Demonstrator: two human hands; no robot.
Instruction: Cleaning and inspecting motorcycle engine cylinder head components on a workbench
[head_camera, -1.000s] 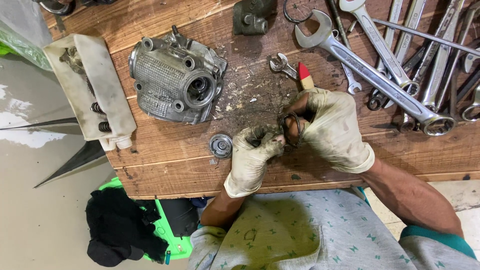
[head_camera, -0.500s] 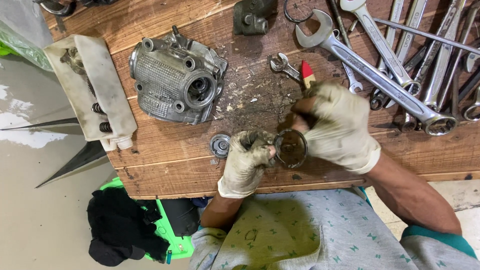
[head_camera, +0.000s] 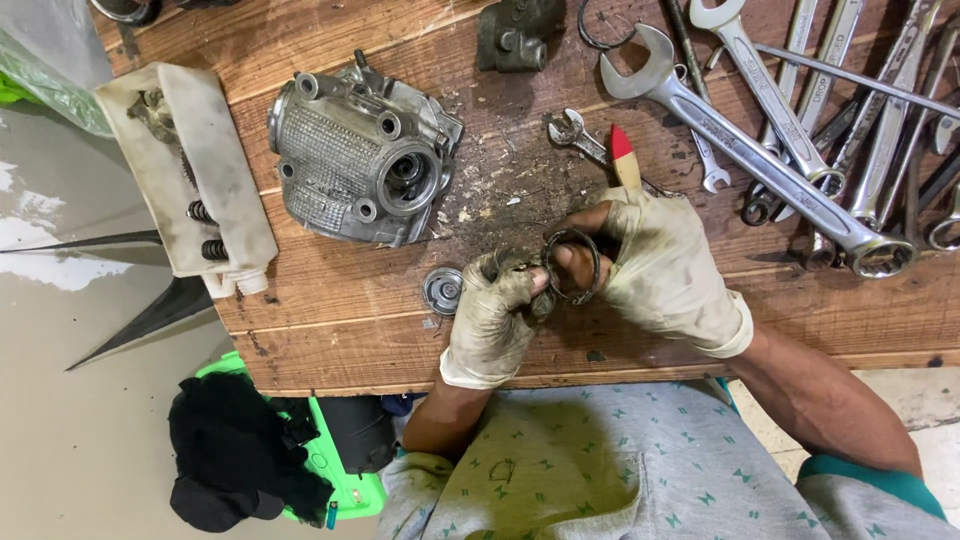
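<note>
Both my hands wear dirty pale gloves with open fingertips. My right hand (head_camera: 665, 270) pinches a thin dark metal ring (head_camera: 572, 266) just above the wooden bench (head_camera: 340, 320). My left hand (head_camera: 495, 315) holds the ring's left edge, its fingers curled around a small dark part that I cannot make out. A small round metal disc (head_camera: 442, 290) lies on the wood just left of my left hand. A grey cast engine head (head_camera: 355, 165) sits further up and left.
Several long spanners (head_camera: 790, 160) lie at the right of the bench. A small spanner (head_camera: 572, 130) and a red-tipped wooden stick (head_camera: 625, 160) lie above my hands. A cut plastic can (head_camera: 185, 175) holding springs rests at the bench's left edge. A black cloth (head_camera: 235, 455) covers a green crate below.
My hands have moved slightly apart and the ring, hidden in my fingers a second ago, now shows in full between them. The bench items have not moved.
</note>
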